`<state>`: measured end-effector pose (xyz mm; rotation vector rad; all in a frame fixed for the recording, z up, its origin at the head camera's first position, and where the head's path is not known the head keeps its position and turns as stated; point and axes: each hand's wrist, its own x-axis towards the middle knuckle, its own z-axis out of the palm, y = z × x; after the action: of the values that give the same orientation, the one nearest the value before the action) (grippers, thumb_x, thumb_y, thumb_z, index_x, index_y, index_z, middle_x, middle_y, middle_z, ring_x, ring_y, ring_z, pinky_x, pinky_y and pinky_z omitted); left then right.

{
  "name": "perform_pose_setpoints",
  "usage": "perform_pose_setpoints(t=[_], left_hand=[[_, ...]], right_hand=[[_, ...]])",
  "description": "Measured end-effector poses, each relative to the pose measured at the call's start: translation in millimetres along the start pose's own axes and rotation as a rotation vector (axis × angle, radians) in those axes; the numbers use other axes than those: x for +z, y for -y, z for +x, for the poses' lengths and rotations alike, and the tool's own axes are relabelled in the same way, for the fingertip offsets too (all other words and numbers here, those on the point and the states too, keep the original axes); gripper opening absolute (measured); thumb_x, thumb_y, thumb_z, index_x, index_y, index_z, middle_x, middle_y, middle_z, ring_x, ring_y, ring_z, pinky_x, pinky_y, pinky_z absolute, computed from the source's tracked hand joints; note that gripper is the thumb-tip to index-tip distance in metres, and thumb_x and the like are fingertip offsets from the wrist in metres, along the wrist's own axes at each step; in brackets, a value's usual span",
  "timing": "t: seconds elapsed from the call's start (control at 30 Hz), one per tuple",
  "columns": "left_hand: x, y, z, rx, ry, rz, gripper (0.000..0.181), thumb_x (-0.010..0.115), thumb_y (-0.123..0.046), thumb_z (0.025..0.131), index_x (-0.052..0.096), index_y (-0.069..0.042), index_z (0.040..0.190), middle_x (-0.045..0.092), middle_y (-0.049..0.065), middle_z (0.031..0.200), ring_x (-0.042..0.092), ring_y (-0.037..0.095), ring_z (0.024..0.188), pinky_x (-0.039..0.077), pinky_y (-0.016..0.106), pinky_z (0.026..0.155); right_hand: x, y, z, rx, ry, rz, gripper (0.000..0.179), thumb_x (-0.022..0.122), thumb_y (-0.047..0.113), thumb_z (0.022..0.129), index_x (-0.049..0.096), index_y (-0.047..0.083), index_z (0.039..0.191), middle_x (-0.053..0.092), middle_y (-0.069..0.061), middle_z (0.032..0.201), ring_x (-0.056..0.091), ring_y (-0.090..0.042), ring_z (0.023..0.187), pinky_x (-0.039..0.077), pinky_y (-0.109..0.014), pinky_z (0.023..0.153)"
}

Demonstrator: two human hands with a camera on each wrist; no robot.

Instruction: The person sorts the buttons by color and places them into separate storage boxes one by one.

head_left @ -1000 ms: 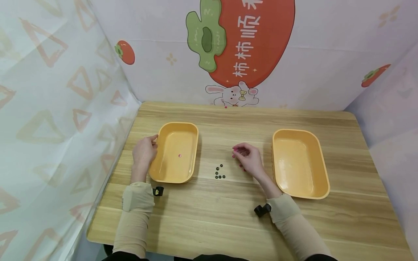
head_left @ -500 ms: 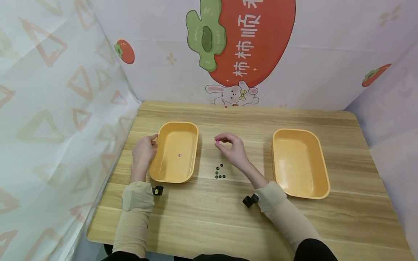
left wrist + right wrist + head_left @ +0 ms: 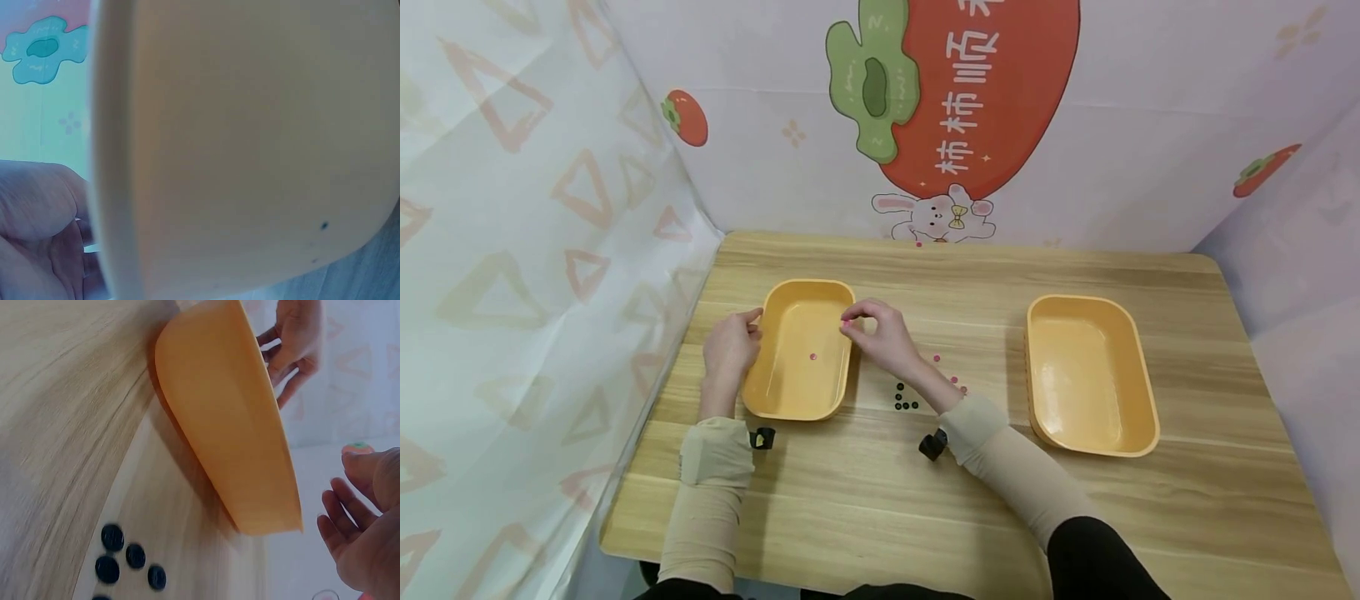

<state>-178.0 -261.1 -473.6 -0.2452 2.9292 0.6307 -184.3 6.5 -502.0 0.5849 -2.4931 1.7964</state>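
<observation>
In the head view my right hand (image 3: 883, 340) is over the right rim of the left yellow tray (image 3: 801, 400). Thumb and forefinger pinch a small pink disc (image 3: 846, 323). At the tray's outer left side, my left hand (image 3: 730, 354) holds the rim with bent fingers; the left wrist view shows its fingers partly hidden behind the rim. Another pink disc (image 3: 813, 357) lies inside this tray. Several small dark discs (image 3: 898, 397) sit on the table between the trays, close to a few loose pink discs (image 3: 954, 380) beside my right forearm.
A second yellow tray (image 3: 1093, 375) stands on the right of the wooden table (image 3: 865, 517). One pink disc (image 3: 918, 245) lies at the table's back edge. Printed cloth hangs behind the table and along its sides.
My right hand has moved left from the loose pink discs to the left tray's rim, carrying a pink disc. More of the pink discs on the table are uncovered. My left hand stays put.
</observation>
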Motion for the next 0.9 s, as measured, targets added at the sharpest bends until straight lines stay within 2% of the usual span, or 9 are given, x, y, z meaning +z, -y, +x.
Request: perform_pose_setpoints(t=[0.17, 0.3, 0.57, 0.73, 0.87, 0.9], left_hand=[[0.0, -0.5, -0.4, -0.007, 0.004, -0.002, 0.048, 0.059, -0.005, 0.11, 0.059, -0.009, 0.158, 0.076, 0.022, 0.138, 0.072, 0.044, 0.128, 0.061, 0.058, 0.096], [-0.6, -1.5, -0.9, -0.009, -0.001, -0.004, 0.048, 0.059, -0.005, 0.11, 0.059, -0.008, 0.157, 0.076, 0.022, 0.137, 0.073, 0.044, 0.128, 0.061, 0.059, 0.096], [0.9, -1.0, -0.2, 0.001, -0.011, 0.001, 0.048, 0.059, -0.004, 0.109, 0.06, -0.007, 0.157, 0.076, 0.022, 0.136, 0.072, 0.044, 0.128, 0.06, 0.059, 0.099], [1.5, -0.3, 0.1, -0.001, -0.006, 0.001, 0.048, 0.059, -0.004, 0.109, 0.06, -0.007, 0.157, 0.076, 0.022, 0.137, 0.072, 0.044, 0.129, 0.06, 0.06, 0.1], [0.3, 0.3, -0.2, 0.0, -0.004, -0.006, 0.048, 0.058, -0.004, 0.109, 0.06, -0.007, 0.157, 0.076, 0.022, 0.138, 0.072, 0.044, 0.129, 0.059, 0.059, 0.099], [-0.3, 0.3, -0.5, 0.002, -0.005, -0.01, 0.048, 0.058, -0.005, 0.109, 0.06, -0.007, 0.157, 0.076, 0.021, 0.138, 0.072, 0.044, 0.13, 0.059, 0.06, 0.1]], right_hand=[[21.0, 1.4, 9.5, -0.041, 0.048, -0.049, 0.014, 0.079, 0.003, 0.099, 0.077, -0.004, 0.111, 0.079, -0.02, 0.114, 0.073, -0.039, 0.113, 0.06, -0.053, 0.103], [33.7, -1.2, 14.7, -0.066, 0.077, -0.073, 0.013, 0.079, 0.002, 0.099, 0.077, -0.005, 0.11, 0.078, -0.021, 0.113, 0.073, -0.036, 0.113, 0.059, -0.053, 0.107], [41.2, -6.5, 13.8, -0.037, 0.106, -0.108, 0.02, 0.081, 0.004, 0.098, 0.077, -0.006, 0.115, 0.077, -0.02, 0.117, 0.073, -0.036, 0.116, 0.058, -0.051, 0.11], [35.3, -8.4, 8.4, -0.085, 0.065, -0.133, 0.024, 0.082, 0.006, 0.098, 0.077, -0.003, 0.12, 0.079, -0.018, 0.123, 0.073, -0.034, 0.122, 0.057, -0.048, 0.113], [21.9, -12.7, 0.4, -0.12, -0.013, -0.104, 0.034, 0.081, 0.007, 0.099, 0.073, -0.003, 0.13, 0.077, -0.019, 0.134, 0.069, -0.036, 0.132, 0.054, -0.049, 0.119], [18.7, -22.2, -0.6, -0.129, -0.04, -0.087, 0.037, 0.08, 0.012, 0.101, 0.072, -0.001, 0.134, 0.076, -0.017, 0.138, 0.069, -0.033, 0.135, 0.052, -0.047, 0.122]])
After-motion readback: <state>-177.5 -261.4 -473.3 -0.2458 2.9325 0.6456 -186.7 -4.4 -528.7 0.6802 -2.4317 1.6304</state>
